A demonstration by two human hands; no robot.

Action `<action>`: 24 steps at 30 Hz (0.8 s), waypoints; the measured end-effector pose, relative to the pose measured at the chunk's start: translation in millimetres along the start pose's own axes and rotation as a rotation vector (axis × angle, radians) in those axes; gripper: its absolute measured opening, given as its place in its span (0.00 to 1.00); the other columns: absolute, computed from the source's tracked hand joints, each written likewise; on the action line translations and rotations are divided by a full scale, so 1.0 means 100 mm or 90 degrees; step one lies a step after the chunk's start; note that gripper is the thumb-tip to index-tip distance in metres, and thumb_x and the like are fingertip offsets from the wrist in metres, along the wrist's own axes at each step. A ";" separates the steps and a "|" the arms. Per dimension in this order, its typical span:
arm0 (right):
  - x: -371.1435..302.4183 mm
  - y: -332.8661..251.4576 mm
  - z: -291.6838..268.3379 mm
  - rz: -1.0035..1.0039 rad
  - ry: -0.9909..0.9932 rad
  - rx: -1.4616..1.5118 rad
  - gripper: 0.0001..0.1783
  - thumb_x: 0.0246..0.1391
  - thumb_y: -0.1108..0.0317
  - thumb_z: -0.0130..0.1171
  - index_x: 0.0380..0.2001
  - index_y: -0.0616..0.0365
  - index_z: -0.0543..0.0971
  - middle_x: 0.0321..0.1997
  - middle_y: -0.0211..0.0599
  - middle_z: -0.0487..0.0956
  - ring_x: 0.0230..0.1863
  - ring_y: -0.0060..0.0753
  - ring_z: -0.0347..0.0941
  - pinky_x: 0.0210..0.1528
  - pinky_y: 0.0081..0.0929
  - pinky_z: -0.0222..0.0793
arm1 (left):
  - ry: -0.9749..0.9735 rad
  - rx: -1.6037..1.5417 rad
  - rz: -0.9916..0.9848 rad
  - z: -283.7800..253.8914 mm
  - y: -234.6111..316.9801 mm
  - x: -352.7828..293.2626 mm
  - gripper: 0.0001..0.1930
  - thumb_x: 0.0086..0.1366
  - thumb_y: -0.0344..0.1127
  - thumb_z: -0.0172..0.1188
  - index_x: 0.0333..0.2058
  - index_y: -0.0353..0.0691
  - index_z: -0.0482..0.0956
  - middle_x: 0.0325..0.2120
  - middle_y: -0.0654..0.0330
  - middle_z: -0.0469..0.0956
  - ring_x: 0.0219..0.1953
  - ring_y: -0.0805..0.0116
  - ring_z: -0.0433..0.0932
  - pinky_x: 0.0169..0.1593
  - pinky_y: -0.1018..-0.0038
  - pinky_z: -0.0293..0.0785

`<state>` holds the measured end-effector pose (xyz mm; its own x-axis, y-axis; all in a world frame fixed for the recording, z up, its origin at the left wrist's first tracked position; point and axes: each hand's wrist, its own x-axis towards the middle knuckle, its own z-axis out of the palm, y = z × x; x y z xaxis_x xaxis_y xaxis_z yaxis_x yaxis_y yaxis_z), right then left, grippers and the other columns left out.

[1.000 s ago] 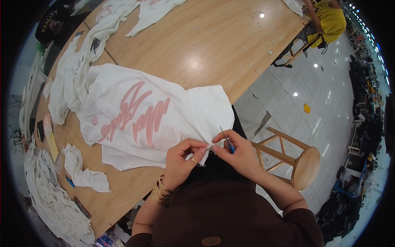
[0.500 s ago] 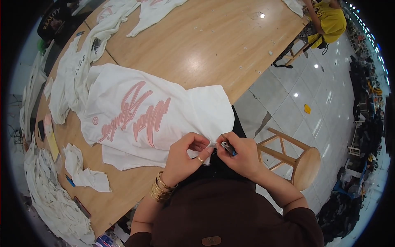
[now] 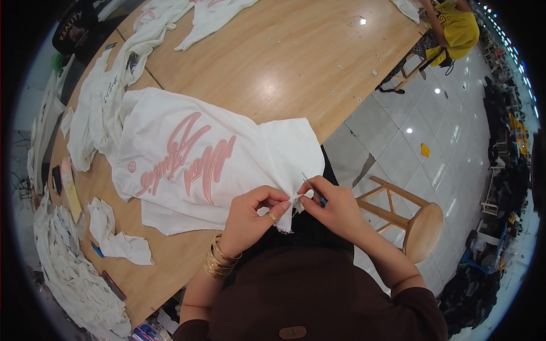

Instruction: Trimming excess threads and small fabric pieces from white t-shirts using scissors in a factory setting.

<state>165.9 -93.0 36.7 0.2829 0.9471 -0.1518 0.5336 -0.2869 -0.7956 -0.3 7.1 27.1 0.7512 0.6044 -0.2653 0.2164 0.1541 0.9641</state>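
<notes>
A white T-shirt (image 3: 250, 165) with pink script print lies spread over the near side of the table, its nearest edge bunched up over my lap. My left hand (image 3: 250, 219), with a ring and gold bangles, pinches that edge between thumb and fingers. Close beside it, my right hand (image 3: 336, 209) also pinches the cloth with thumb and fingertip. Tucked in the same right hand are small thread snips (image 3: 307, 183), a thin metal blade pointing up and away and a bit of blue showing; the rest is hidden by the fingers. A frayed flap of cloth hangs below the fingertips.
More white garments (image 3: 94, 122) lie at the left of the wooden table (image 3: 273, 68), and a large white heap (image 3: 79, 278) at lower left. A white scrap (image 3: 116, 233) lies near a blue tool (image 3: 96, 249). A wooden stool (image 3: 424, 227) stands right. Someone in yellow (image 3: 458, 31) sits far right.
Both hands have shifted slightly on the cloth edge. The snips' blade now points further up, and more of the bunched, frayed cloth shows between and below the fingers.
</notes>
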 end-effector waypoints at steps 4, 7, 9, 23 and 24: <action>-0.12 -0.14 -0.09 0.082 -0.010 0.224 0.14 0.61 0.60 0.45 0.36 0.59 0.72 0.13 0.25 0.62 0.17 0.16 0.57 0.23 0.16 0.55 | 0.014 0.045 0.022 0.02 0.00 -0.01 0.04 0.57 0.26 0.59 0.31 0.31 0.76 0.25 0.64 0.77 0.29 0.80 0.73 0.35 0.82 0.70; -0.16 -0.27 -0.21 0.188 -0.171 0.294 0.18 0.63 0.56 0.40 0.34 0.59 0.71 0.15 0.35 0.65 0.19 0.25 0.63 0.27 0.24 0.60 | 0.028 0.066 0.035 0.01 -0.03 -0.02 0.04 0.57 0.25 0.60 0.31 0.31 0.76 0.25 0.63 0.77 0.28 0.80 0.73 0.34 0.82 0.70; -0.18 -0.26 -0.17 0.201 -0.199 0.312 0.21 0.65 0.55 0.35 0.33 0.60 0.71 0.14 0.31 0.61 0.18 0.22 0.58 0.25 0.24 0.59 | 0.030 0.080 0.046 0.03 0.00 -0.01 0.04 0.56 0.25 0.60 0.31 0.31 0.76 0.24 0.63 0.77 0.28 0.80 0.74 0.34 0.82 0.70; -0.10 -0.20 0.01 0.104 -0.018 0.084 0.16 0.47 0.60 0.63 0.35 0.57 0.71 0.15 0.34 0.70 0.15 0.29 0.67 0.20 0.25 0.62 | 0.081 0.100 0.121 0.01 -0.02 -0.01 0.06 0.55 0.27 0.59 0.31 0.33 0.74 0.24 0.60 0.76 0.27 0.74 0.76 0.34 0.79 0.72; -0.10 -0.14 0.09 0.106 -0.015 0.083 0.16 0.47 0.60 0.63 0.35 0.57 0.71 0.15 0.34 0.70 0.15 0.29 0.67 0.20 0.25 0.62 | 0.065 0.100 0.103 0.02 -0.01 -0.02 0.06 0.55 0.27 0.59 0.31 0.33 0.74 0.25 0.61 0.75 0.27 0.73 0.76 0.34 0.79 0.72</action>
<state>148.8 -97.2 43.9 0.3386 0.8916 -0.3006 0.3729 -0.4204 -0.8271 -0.7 4.3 26.6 0.7190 0.6882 -0.0975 0.1988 -0.0693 0.9776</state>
